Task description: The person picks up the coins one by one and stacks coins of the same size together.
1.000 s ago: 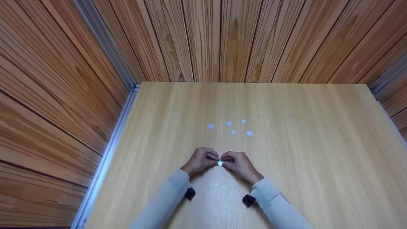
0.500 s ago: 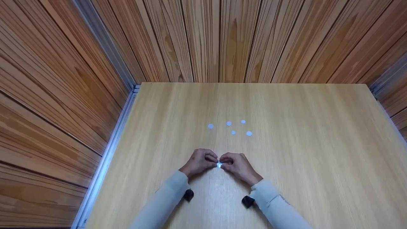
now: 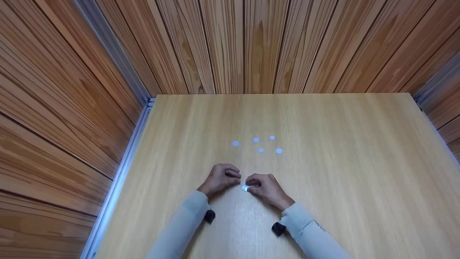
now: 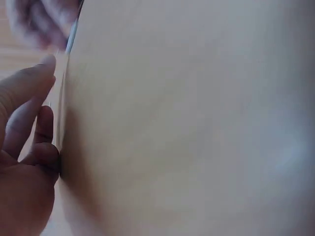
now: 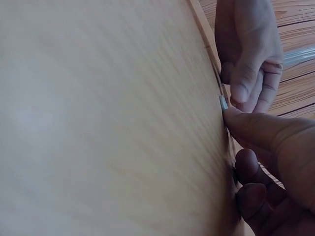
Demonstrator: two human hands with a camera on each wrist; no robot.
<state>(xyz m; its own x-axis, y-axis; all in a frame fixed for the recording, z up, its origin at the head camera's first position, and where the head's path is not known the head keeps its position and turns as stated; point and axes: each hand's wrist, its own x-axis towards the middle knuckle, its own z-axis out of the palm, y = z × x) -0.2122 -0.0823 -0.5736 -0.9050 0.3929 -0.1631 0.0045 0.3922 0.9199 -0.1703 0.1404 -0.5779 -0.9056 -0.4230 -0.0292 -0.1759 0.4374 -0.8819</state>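
Your right hand pinches a small silvery disc at its fingertips, down on the worktop right between your two hands — the right wrist view shows the disc edge-on, lying flat against the wood under your thumb, so it has no long axis to point anywhere. Your left hand sits just beside it with fingers curled, a small gap away from the disc, and I cannot tell whether it holds anything. Five more discs lie flat in a loose cluster farther out on the worktop — well apart from both hands.
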